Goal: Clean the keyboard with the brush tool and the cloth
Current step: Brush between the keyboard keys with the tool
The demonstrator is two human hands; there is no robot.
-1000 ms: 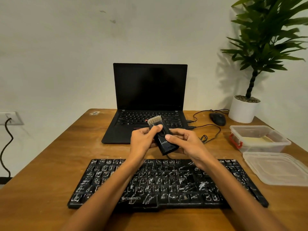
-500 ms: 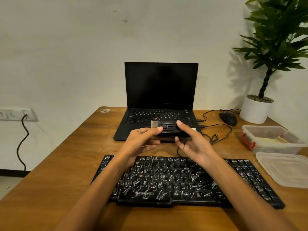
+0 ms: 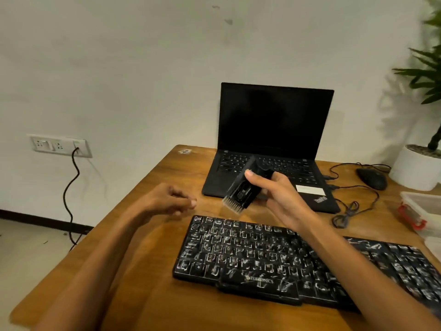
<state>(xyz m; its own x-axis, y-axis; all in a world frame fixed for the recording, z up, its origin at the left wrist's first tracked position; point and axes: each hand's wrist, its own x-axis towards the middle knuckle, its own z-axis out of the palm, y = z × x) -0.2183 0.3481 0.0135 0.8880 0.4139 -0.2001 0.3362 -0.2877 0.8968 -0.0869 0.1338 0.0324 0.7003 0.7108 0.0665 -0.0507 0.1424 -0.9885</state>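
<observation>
Black rectangular plastic brush tool (image 3: 248, 187), bristles down: grasped in right hand (image 3: 278, 197) fingers above far edge of black dust-streaked keyboard (image 3: 298, 259) on wooden tabletop (image 3: 148, 271). Left hand (image 3: 167, 199): loosely curled, empty.

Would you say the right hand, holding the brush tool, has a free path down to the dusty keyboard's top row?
Probably yes. The right hand holds the brush tool bristles-down just above the keyboard, nothing lies between them, and the empty left hand sits off to the side.

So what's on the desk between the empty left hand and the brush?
Nothing: in the head view, only bare wooden desk separates the left hand from the brush tool bristles held by the right hand.
</observation>
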